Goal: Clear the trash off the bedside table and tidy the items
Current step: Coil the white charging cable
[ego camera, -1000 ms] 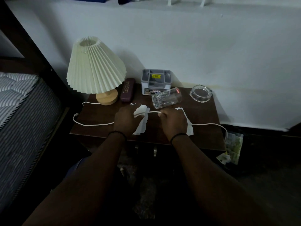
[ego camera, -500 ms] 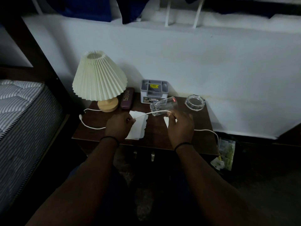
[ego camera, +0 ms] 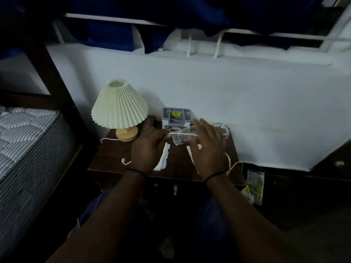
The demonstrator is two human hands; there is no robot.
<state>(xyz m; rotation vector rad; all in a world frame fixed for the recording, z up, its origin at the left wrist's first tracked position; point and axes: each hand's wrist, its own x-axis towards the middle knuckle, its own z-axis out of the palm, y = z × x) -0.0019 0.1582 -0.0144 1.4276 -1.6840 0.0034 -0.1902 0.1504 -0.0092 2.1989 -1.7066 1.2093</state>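
Observation:
My left hand (ego camera: 146,149) pinches a white cord (ego camera: 181,133) at the middle of the dark bedside table (ego camera: 106,164). The cord runs taut over a clear glass (ego camera: 180,140) lying on its side, into the palm of my right hand (ego camera: 208,149). That hand's fingers are stretched out above the glass, and the cord comes out again along its right side. One torn white paper (ego camera: 163,158) lies by my left hand. Another scrap (ego camera: 190,155) shows partly under my right hand. The cord's loose end (ego camera: 124,161) rests on the table's left part.
A pleated lamp (ego camera: 119,107) stands at the back left, beside a dark case (ego camera: 148,124). A grey organiser box (ego camera: 176,118) and a glass ashtray (ego camera: 225,130) sit against the wall. Crumpled wrappers (ego camera: 255,185) lie on the floor to the right. A mattress (ego camera: 28,139) borders the left.
Both hands have moved back toward the glass with the cord, lifting it off the papers. My right hand's fingers have spread out. The head has risen and tilted up.

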